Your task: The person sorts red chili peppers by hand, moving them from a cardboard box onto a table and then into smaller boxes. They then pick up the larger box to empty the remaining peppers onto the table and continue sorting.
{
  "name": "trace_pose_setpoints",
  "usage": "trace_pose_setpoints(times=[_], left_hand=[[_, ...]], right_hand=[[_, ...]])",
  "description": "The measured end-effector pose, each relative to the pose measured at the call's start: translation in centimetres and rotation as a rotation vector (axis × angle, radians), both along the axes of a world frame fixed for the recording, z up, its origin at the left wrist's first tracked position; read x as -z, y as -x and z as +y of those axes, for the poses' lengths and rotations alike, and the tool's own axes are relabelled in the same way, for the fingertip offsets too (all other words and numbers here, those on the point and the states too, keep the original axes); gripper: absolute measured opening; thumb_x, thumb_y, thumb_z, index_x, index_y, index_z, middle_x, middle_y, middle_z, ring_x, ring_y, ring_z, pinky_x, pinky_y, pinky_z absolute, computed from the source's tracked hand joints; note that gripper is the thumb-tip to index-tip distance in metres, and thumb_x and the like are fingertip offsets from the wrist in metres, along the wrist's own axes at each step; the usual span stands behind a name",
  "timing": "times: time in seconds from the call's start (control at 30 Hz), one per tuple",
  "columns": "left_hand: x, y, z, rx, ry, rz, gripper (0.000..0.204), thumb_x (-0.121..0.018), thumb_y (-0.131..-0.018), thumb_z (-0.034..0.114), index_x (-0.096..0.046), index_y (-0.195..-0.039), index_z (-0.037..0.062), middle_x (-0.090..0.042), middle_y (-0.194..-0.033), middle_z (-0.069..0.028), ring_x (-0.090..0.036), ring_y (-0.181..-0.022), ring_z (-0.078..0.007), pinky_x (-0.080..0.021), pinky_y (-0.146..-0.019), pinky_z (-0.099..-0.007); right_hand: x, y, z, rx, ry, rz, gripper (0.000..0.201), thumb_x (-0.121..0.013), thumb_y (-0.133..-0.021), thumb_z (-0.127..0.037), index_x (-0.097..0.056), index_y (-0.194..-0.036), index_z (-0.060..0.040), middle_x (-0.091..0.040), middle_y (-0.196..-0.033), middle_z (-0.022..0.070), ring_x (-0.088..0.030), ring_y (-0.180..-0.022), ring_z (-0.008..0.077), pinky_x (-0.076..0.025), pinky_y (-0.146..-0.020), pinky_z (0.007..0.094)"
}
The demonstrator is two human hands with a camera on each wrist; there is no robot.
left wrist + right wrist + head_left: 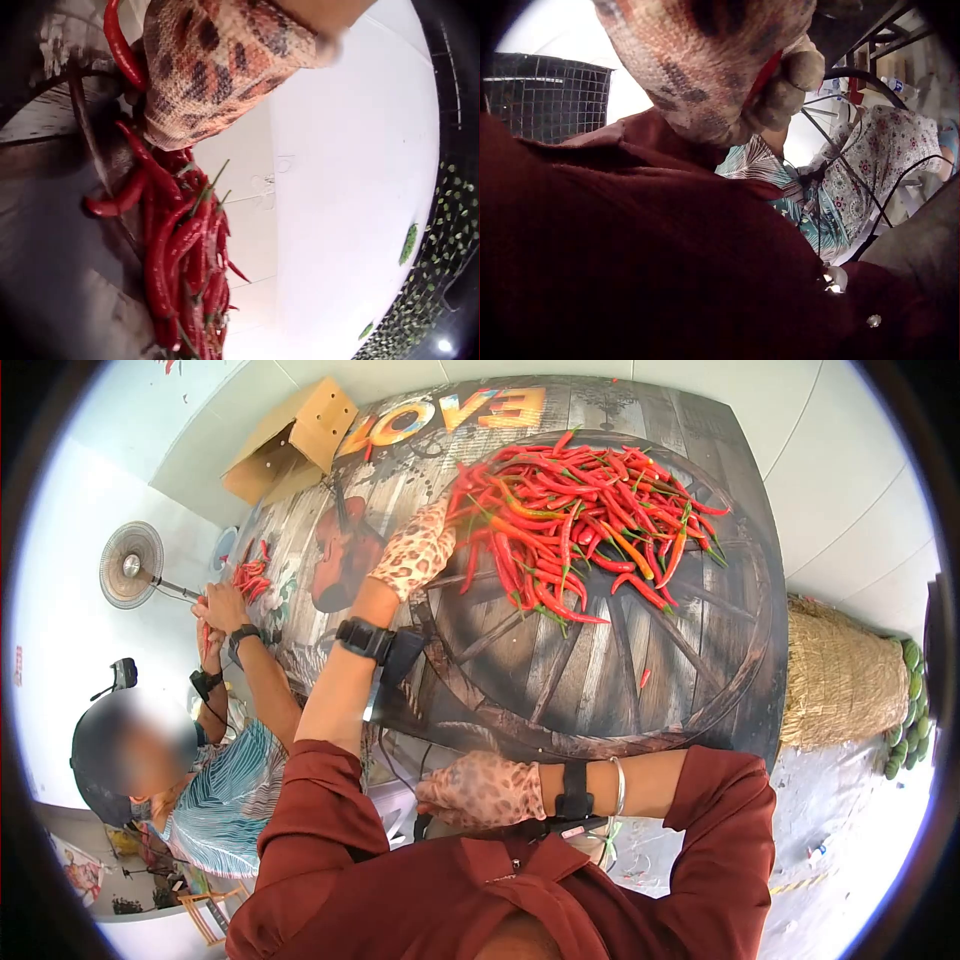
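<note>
The left hand (415, 550), in a leopard-print glove, reaches to the left edge of a heap of red chillies (560, 510) on the table. In the left wrist view, one red chilli (124, 52) lies right beside the gloved hand (214, 67); its fingers are mostly hidden, so a grip cannot be made out. The right hand (480, 790), gloved alike, is held in front of the chest below the table edge. Its fingers (780, 94) are curled in the right wrist view, round a red chilli (763, 79) that shows partly between fingers and palm.
A printed wooden-look table (590, 690) bears a stray chilli piece (644, 678) near its front. At the left, another person (230, 760) handles chillies beside a small pile (252, 575). An open cardboard box (290, 445) stands at the far left corner; a fan (132, 565) is beyond.
</note>
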State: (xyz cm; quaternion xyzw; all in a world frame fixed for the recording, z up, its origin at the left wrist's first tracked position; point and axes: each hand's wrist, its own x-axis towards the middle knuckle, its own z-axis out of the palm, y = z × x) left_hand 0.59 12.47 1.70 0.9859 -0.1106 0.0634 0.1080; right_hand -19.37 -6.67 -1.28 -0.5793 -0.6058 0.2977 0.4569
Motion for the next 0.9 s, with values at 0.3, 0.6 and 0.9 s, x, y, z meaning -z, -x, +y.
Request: trace_pose_setpoints(times=[0.3, 0.6, 0.9], left_hand=[[-1.9, 4.1, 2.0, -0.059, 0.366, 0.066, 0.052, -0.062, -0.085, 0.032, -0.049, -0.124, -0.0006, -0.060, -0.114, -0.0186, -0.057, -0.106, -0.0293, -0.044, -0.089, -0.0353], [0.1, 4.6, 4.3, -0.244, 0.718, 0.103, 0.040, -0.066, -0.082, 0.018, -0.056, -0.115, -0.0006, -0.065, -0.098, -0.0113, -0.061, -0.089, -0.0160, -0.046, -0.079, -0.0278], [-2.1, 4.3, 4.9, -0.463, 0.682, 0.011, 0.033, -0.061, -0.085, 0.022, -0.060, -0.114, 0.0057, -0.065, -0.094, -0.0076, -0.060, -0.080, -0.0128, -0.046, -0.068, -0.0261]], right_hand=[[2.6, 1.0, 0.4, -0.005, -0.111, 0.318, 0.018, -0.052, -0.087, -0.005, -0.053, -0.104, -0.0024, -0.057, -0.100, 0.0052, -0.058, -0.094, 0.0145, -0.046, -0.073, 0.0224], [2.3, 1.2, 0.5, 0.036, -0.044, 0.371, 0.016, -0.055, -0.090, -0.016, -0.059, -0.099, -0.0029, -0.062, -0.096, 0.0027, -0.058, -0.080, 0.0110, -0.046, -0.065, 0.0217], [1.5, 0.4, 0.2, -0.019, -0.019, -0.054, 0.020, -0.047, -0.092, -0.009, -0.056, -0.108, -0.0005, -0.061, -0.105, 0.0063, -0.060, -0.094, 0.0175, -0.049, -0.074, 0.0250]])
